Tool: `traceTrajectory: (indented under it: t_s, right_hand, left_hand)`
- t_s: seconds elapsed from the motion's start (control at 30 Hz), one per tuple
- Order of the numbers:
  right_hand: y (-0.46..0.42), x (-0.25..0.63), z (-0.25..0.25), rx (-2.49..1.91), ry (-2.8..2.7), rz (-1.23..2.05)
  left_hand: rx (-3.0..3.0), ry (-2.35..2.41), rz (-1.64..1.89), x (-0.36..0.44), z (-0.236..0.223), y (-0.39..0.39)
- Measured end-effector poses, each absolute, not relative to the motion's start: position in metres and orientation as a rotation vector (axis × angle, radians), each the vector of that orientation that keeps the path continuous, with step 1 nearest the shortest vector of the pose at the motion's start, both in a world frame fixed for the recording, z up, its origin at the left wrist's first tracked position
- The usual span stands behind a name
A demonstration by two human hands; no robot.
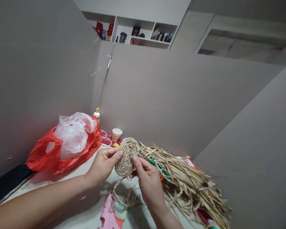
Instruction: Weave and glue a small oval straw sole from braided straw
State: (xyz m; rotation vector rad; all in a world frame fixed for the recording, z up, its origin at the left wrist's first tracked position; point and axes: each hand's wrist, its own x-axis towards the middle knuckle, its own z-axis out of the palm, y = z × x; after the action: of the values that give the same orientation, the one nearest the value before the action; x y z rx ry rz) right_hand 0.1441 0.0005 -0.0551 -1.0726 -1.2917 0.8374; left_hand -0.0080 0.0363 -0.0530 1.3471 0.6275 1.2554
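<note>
Straw coil (126, 158), probably light and bendy, sits pinched at its edges by left hand (102, 168) and right hand (149, 178), the best hold.

Oval coiled straw piece (127, 157), held upright, braided tail hanging below.

Plastic bags (72, 140) left of the paper cup (116, 135), straw bundle (190, 178) to its right.

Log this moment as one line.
left hand: on coil | right hand: on coil | glue gun: on table | straw: right side
</note>
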Motion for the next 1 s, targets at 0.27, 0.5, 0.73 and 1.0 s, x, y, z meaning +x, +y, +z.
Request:
traceTrajectory:
  t_s: [0.27,0.5,0.73,1.0]
  right_hand:
    - [0.0,0.16,-0.036,-0.877,-1.224,1.052]
    - [-0.006,0.161,-0.032,-0.852,-1.191,1.082]
    - [-0.008,0.159,-0.03,-0.805,-1.114,1.079]
    - [-0.006,0.159,-0.041,-0.747,-1.143,1.0]
  left_hand:
    - [1.236,0.578,1.151,-0.017,-0.031,0.03]
    - [1.161,0.536,1.21,-0.024,-0.026,0.03]
    - [1.187,0.439,1.027,-0.035,-0.017,0.036]
    - [1.112,0.488,1.103,-0.027,-0.023,0.027]
